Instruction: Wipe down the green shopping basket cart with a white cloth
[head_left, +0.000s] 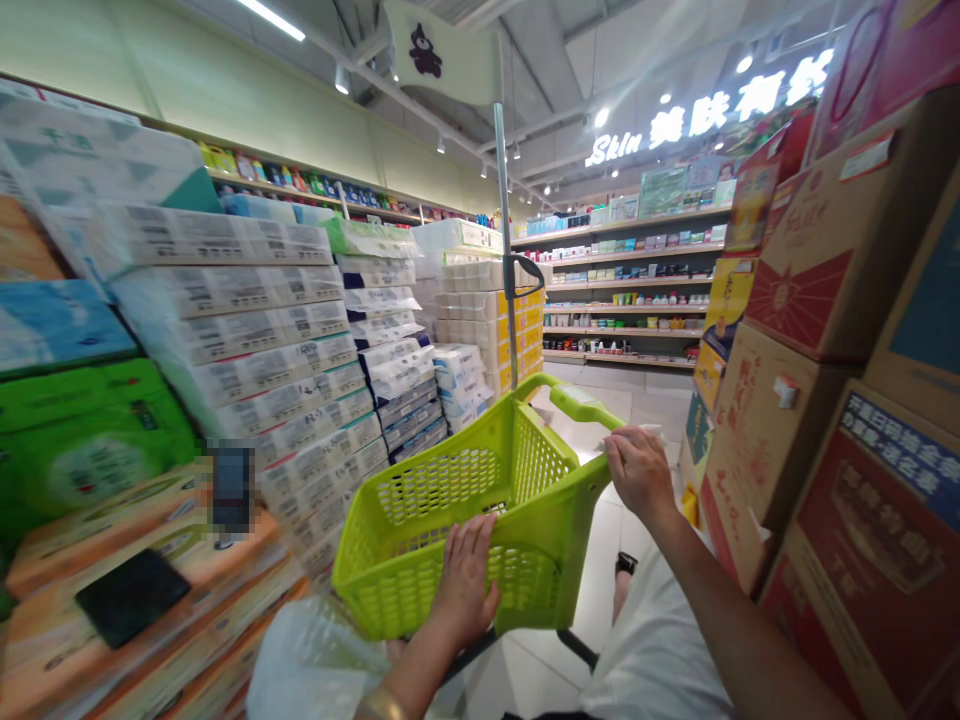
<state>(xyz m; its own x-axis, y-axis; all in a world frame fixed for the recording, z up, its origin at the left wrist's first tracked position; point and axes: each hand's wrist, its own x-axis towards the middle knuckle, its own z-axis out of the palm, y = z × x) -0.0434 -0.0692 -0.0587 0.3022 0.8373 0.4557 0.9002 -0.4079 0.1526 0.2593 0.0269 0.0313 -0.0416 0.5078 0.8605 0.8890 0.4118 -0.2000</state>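
Observation:
A lime-green plastic shopping cart [442,490] stands in front of me, its basket bare inside where I can see. My left hand [466,575] is hooked over the near rim, fingers bent to the inside and thumb outside. At the handle end, my right hand [641,470] is wrapped around the corner beside the green handle [581,405]. Something whitish shows just behind its knuckles, too unclear to name. A grey pole [503,200] rises from the cart, with a bear-marked flag [446,50] at its top. Below my left forearm hangs a translucent plastic bag [307,655].
Tall stacks of wrapped tissue packs [270,330] line the left. Orange cartons [150,600] at lower left carry a flat black object [133,596]. Cardboard boxes [810,260] are piled closely on the right. Stocked shelves [622,285] stand at the back, beyond a tiled floor [637,395].

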